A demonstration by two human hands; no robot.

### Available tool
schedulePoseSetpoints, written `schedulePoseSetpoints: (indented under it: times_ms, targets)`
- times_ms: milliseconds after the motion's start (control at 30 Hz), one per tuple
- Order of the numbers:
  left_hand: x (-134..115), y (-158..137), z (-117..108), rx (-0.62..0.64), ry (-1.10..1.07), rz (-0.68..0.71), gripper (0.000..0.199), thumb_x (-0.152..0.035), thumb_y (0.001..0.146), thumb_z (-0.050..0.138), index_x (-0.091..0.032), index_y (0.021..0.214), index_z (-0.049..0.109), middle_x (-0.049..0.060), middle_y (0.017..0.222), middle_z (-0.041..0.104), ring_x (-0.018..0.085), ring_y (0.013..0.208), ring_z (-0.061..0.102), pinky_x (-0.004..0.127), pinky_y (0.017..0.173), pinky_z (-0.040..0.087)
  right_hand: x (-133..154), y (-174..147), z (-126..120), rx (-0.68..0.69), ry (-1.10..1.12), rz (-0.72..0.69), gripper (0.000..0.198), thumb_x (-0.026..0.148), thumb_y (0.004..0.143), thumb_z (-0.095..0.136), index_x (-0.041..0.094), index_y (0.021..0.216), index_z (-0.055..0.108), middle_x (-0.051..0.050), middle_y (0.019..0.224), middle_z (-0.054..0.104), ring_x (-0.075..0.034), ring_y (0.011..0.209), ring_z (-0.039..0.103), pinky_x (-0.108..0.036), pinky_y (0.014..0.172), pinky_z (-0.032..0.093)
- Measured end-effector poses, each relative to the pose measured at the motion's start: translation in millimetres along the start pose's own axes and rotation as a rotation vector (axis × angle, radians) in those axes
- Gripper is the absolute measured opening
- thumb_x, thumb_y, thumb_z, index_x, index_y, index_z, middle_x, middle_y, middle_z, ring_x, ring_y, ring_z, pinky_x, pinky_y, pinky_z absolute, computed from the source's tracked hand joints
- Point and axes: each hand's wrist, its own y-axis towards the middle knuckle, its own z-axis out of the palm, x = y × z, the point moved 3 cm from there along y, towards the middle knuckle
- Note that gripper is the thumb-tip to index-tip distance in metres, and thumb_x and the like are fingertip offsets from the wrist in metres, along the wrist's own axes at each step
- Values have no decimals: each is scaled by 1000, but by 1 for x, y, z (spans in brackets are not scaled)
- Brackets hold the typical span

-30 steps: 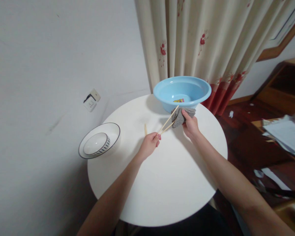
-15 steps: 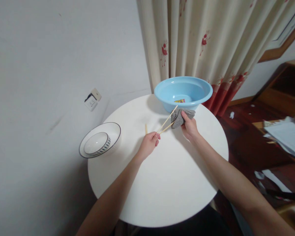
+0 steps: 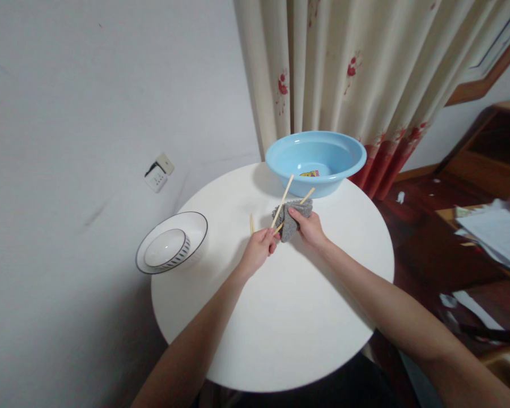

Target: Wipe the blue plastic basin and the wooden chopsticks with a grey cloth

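Two light wooden chopsticks (image 3: 285,195) are pinched near their lower ends by my left hand (image 3: 258,249), and they spread apart toward the far side. My right hand (image 3: 311,228) is closed on a grey cloth (image 3: 289,222), which is folded around one chopstick close to my left fingers. That chopstick's tip sticks out beyond the cloth, while the other stands free on the left. More chopsticks (image 3: 251,223) show just behind my left hand; their lower part is hidden by it.
Everything is over a round white table (image 3: 280,328). A light blue basin (image 3: 317,184) stands at its far edge, before a curtain (image 3: 331,68). At the left, a small bowl (image 3: 165,249) sits inside a larger white bowl (image 3: 199,226), near the wall (image 3: 89,141).
My right hand has slid the cloth left and nearer along one chopstick, toward my left hand, so its tip now shows past the cloth. The chopsticks have tilted slightly more upright.
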Motion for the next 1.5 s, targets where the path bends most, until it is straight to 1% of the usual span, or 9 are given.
schedulePoseSetpoints:
  times_ms: [233, 400, 633, 733, 933, 1133, 1200, 1367, 1500]
  targets:
    - [2, 1, -1, -21, -4, 7, 58, -74, 91, 47, -18, 86, 63, -5, 51, 47, 11, 45, 37, 26, 48, 26, 0, -1, 0, 6, 3, 5, 47, 50, 61, 94, 17, 91, 79, -5, 90, 82, -20, 79, 73, -32, 74, 60]
    - [1, -1, -1, -23, 37, -15, 52, -69, 93, 51, -20, 74, 56, -5, 49, 42, 10, 45, 33, 26, 48, 23, 1, -2, 2, 26, -7, 10, 46, 50, 63, 94, 16, 91, 79, -5, 90, 81, -20, 79, 74, -31, 72, 60]
    - [1, -3, -3, -41, 29, -47, 46, -62, 92, 51, -21, 71, 50, -6, 54, 38, 9, 47, 33, 24, 48, 23, 25, 19, -17, -158, 141, -78, 41, 36, 63, 94, 19, 96, 77, -3, 99, 82, -21, 89, 75, -32, 78, 63]
    - [1, -2, -3, -42, 35, -53, 45, -60, 92, 50, -21, 70, 50, -6, 54, 38, 9, 47, 33, 24, 48, 23, 32, 25, -23, -183, 173, -93, 39, 33, 65, 93, 19, 98, 76, -4, 104, 82, -21, 94, 76, -32, 80, 63]
    - [-1, -4, -4, -47, 55, -52, 45, -61, 93, 49, -21, 72, 51, -6, 50, 40, 9, 45, 32, 24, 47, 20, 25, 22, -20, -141, 160, -78, 42, 39, 64, 94, 22, 97, 76, -4, 105, 82, -22, 96, 76, -33, 82, 63]
    - [-2, -3, 0, -30, 57, -51, 48, -63, 94, 47, -21, 72, 51, -6, 46, 43, 10, 42, 32, 25, 47, 22, 1, 2, -1, 104, -41, 21, 44, 48, 61, 96, 18, 90, 81, -7, 96, 82, -23, 85, 74, -37, 83, 60]
    - [0, -2, 1, -29, 60, -52, 48, -63, 94, 47, -21, 72, 51, -6, 45, 44, 10, 41, 33, 25, 47, 23, -4, -4, 4, 149, -86, 35, 46, 49, 59, 96, 17, 87, 81, -8, 93, 82, -22, 80, 73, -37, 80, 59]
    - [-1, -3, 0, -22, 76, -56, 45, -59, 96, 45, -21, 72, 51, -6, 45, 44, 10, 41, 33, 25, 47, 24, -2, -2, 3, 114, -66, 72, 48, 49, 58, 97, 15, 88, 81, -9, 92, 82, -22, 79, 73, -36, 77, 58]
    - [-3, -5, -2, -26, 90, -67, 41, -53, 96, 44, -21, 71, 50, -6, 45, 43, 10, 42, 32, 25, 47, 23, 11, 14, -11, -8, 6, 58, 41, 42, 62, 95, 17, 90, 79, -7, 95, 82, -23, 86, 75, -35, 80, 60]
